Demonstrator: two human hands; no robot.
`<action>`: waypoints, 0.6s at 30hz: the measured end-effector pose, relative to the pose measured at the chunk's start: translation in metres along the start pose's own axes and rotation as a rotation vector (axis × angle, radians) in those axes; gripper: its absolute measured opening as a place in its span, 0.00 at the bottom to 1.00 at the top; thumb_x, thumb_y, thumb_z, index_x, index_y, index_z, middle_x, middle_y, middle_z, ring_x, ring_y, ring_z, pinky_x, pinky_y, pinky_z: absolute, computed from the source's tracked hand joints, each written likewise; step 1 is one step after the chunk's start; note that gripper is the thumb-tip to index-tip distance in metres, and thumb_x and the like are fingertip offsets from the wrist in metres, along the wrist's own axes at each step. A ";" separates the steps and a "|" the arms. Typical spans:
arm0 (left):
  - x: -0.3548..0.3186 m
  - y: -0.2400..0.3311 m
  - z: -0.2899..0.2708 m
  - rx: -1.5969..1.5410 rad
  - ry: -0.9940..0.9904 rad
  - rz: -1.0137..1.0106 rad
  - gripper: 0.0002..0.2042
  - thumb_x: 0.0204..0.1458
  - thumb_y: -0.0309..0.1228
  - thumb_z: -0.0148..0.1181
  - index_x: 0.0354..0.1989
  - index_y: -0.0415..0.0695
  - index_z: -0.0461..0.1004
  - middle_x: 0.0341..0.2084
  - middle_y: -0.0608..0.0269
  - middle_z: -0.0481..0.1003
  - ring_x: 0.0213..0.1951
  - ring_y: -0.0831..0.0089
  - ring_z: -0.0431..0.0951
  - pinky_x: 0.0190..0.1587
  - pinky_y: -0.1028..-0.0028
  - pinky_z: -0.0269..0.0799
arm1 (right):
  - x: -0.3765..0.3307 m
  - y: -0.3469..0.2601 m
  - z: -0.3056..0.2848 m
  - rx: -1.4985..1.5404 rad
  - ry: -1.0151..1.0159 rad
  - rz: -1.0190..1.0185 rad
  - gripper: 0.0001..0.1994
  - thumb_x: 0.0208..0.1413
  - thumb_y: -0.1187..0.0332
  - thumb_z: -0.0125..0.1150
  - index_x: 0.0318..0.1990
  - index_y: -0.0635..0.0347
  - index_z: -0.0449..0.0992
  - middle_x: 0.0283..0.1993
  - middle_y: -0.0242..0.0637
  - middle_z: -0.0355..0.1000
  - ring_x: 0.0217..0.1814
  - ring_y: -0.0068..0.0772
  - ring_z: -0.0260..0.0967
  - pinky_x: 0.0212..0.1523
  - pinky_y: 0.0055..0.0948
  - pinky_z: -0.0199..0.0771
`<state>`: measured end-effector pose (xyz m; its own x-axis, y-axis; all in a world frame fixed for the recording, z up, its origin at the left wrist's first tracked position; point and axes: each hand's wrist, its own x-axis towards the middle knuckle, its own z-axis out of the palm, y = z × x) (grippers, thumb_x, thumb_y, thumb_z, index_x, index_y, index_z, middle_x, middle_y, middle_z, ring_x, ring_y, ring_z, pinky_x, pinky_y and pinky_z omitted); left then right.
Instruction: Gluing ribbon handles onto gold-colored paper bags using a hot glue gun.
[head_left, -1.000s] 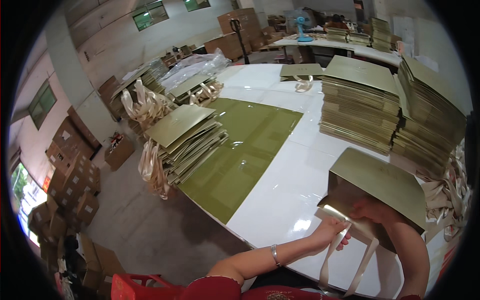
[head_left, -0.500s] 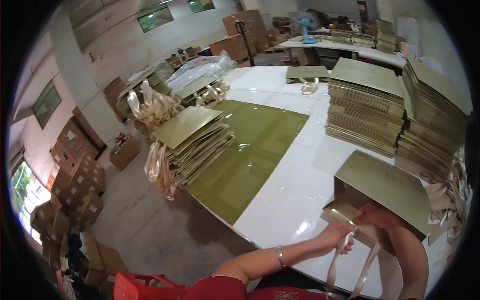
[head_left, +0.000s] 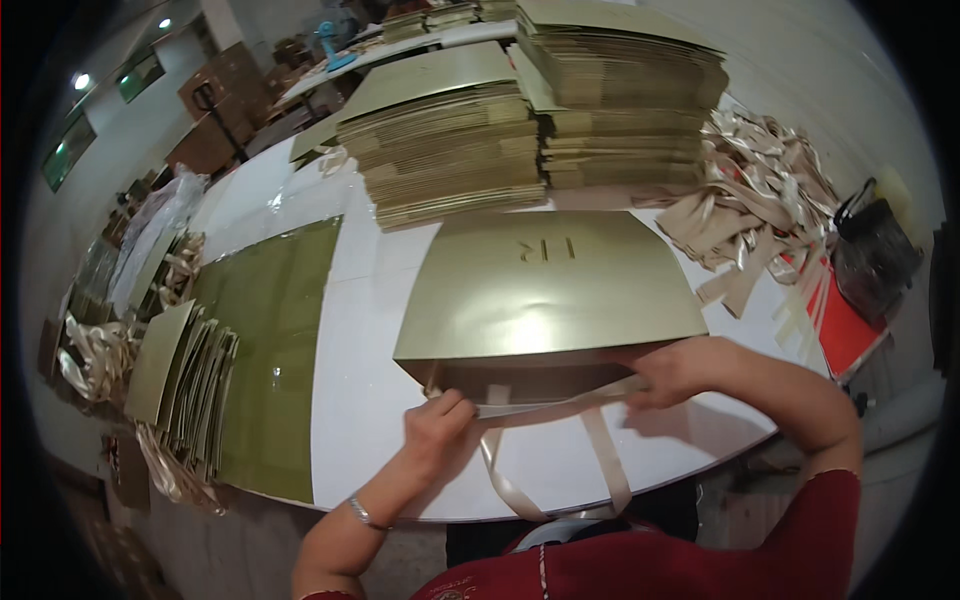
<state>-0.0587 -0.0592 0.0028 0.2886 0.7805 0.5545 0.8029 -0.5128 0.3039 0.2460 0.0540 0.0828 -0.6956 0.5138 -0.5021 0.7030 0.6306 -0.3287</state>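
- Because the ribbon handle (head_left: 605, 450) loops toward the body at the near edge of the white table (head_left: 365, 350), I advise leaving both strands untwisted and clear of the fingers.
- I see the left hand (head_left: 440, 425) curled, its fingertips pinching the left end of the near rim of the gold bag (head_left: 550, 285).
- I see the right hand (head_left: 675, 375) gripping the right end of that rim between thumb and fingers.
- I judge even tension correct here: draw the rim lightly outward from both ends, hold it straight, and press no crease into the panel.
- I locate the bag on the table, just beyond the hands, lying with its mouth toward the body. The mouth gapes and is dark inside. The upper panel is smooth and metallic, with glare near the mouth and stamped marks farther up.
- Beyond it I note two stacks of flat gold bags (head_left: 450, 150), a ribbon pile (head_left: 760, 190) to the right, and a blue fan (head_left: 330, 50) farthest off.
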 end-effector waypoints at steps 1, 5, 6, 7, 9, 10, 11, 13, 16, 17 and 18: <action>-0.004 -0.005 -0.004 0.020 0.027 0.086 0.09 0.34 0.23 0.65 0.27 0.44 0.74 0.24 0.62 0.73 0.19 0.66 0.73 0.21 0.69 0.70 | -0.013 0.011 -0.002 -0.055 -0.085 -0.014 0.29 0.48 0.59 0.62 0.57 0.63 0.67 0.45 0.55 0.73 0.51 0.50 0.70 0.55 0.36 0.68; -0.002 -0.022 -0.008 0.102 -0.040 0.262 0.11 0.33 0.22 0.65 0.28 0.43 0.74 0.24 0.63 0.74 0.21 0.67 0.75 0.20 0.70 0.70 | -0.010 0.042 0.016 -0.295 0.060 -0.070 0.06 0.44 0.71 0.58 0.30 0.63 0.74 0.36 0.41 0.74 0.44 0.43 0.73 0.42 0.39 0.74; 0.001 -0.024 -0.005 0.108 -0.022 0.250 0.11 0.33 0.22 0.66 0.29 0.43 0.74 0.24 0.63 0.74 0.21 0.67 0.75 0.20 0.71 0.70 | -0.001 0.048 0.021 -0.615 0.451 -0.397 0.03 0.42 0.71 0.58 0.24 0.59 0.72 0.29 0.34 0.71 0.35 0.37 0.73 0.35 0.33 0.74; 0.005 -0.026 -0.002 0.117 -0.039 0.226 0.11 0.34 0.22 0.66 0.28 0.43 0.74 0.23 0.62 0.74 0.21 0.67 0.75 0.20 0.71 0.70 | 0.006 0.053 0.026 -0.738 0.529 -0.397 0.03 0.40 0.69 0.58 0.23 0.56 0.73 0.25 0.31 0.68 0.28 0.36 0.71 0.32 0.29 0.73; 0.012 -0.026 0.005 0.149 -0.047 0.124 0.09 0.36 0.22 0.66 0.28 0.43 0.74 0.22 0.62 0.73 0.21 0.67 0.76 0.20 0.72 0.71 | 0.019 0.060 0.031 -0.827 0.784 -0.479 0.03 0.39 0.69 0.58 0.23 0.56 0.73 0.25 0.32 0.71 0.31 0.34 0.73 0.32 0.29 0.73; 0.015 -0.024 0.009 0.169 -0.030 0.098 0.07 0.38 0.22 0.65 0.27 0.43 0.74 0.20 0.62 0.72 0.19 0.66 0.75 0.19 0.72 0.70 | 0.021 0.062 0.030 -0.747 0.684 -0.349 0.05 0.40 0.69 0.58 0.26 0.58 0.75 0.27 0.35 0.72 0.33 0.36 0.74 0.34 0.31 0.74; 0.017 -0.023 0.011 0.168 0.023 0.132 0.07 0.38 0.22 0.65 0.27 0.43 0.74 0.20 0.62 0.72 0.19 0.66 0.75 0.19 0.72 0.70 | 0.024 0.061 0.028 -0.661 0.567 -0.221 0.07 0.40 0.69 0.58 0.29 0.59 0.76 0.29 0.38 0.74 0.35 0.38 0.75 0.36 0.33 0.75; 0.018 -0.020 0.014 0.184 0.065 0.141 0.07 0.38 0.22 0.65 0.26 0.43 0.74 0.20 0.63 0.72 0.19 0.66 0.75 0.19 0.72 0.70 | 0.027 0.054 0.019 -0.332 0.496 -0.127 0.12 0.40 0.70 0.57 0.34 0.63 0.78 0.33 0.45 0.75 0.39 0.43 0.75 0.41 0.37 0.75; 0.018 -0.018 0.016 0.141 0.042 0.061 0.07 0.38 0.22 0.65 0.27 0.43 0.74 0.20 0.63 0.72 0.19 0.67 0.75 0.19 0.72 0.71 | 0.037 0.032 0.007 0.205 0.603 -0.177 0.20 0.45 0.68 0.56 0.47 0.65 0.77 0.40 0.51 0.76 0.44 0.51 0.73 0.48 0.42 0.73; 0.018 -0.017 0.016 0.154 0.050 0.088 0.07 0.38 0.22 0.65 0.27 0.43 0.74 0.21 0.63 0.72 0.19 0.67 0.75 0.19 0.71 0.71 | 0.044 0.023 0.005 0.172 0.541 -0.127 0.18 0.46 0.68 0.55 0.46 0.62 0.77 0.41 0.51 0.76 0.45 0.51 0.73 0.48 0.42 0.73; 0.018 -0.017 0.016 0.169 0.053 0.095 0.07 0.38 0.22 0.65 0.27 0.43 0.74 0.21 0.63 0.72 0.19 0.67 0.75 0.20 0.71 0.71 | 0.051 0.015 0.005 0.141 0.517 -0.084 0.17 0.47 0.69 0.54 0.45 0.59 0.78 0.41 0.50 0.76 0.45 0.51 0.73 0.49 0.42 0.72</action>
<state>-0.0592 -0.0307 -0.0050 0.3427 0.7095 0.6158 0.8507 -0.5124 0.1169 0.2214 0.0867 0.0486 -0.7076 0.7063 -0.0222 0.6300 0.6163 -0.4726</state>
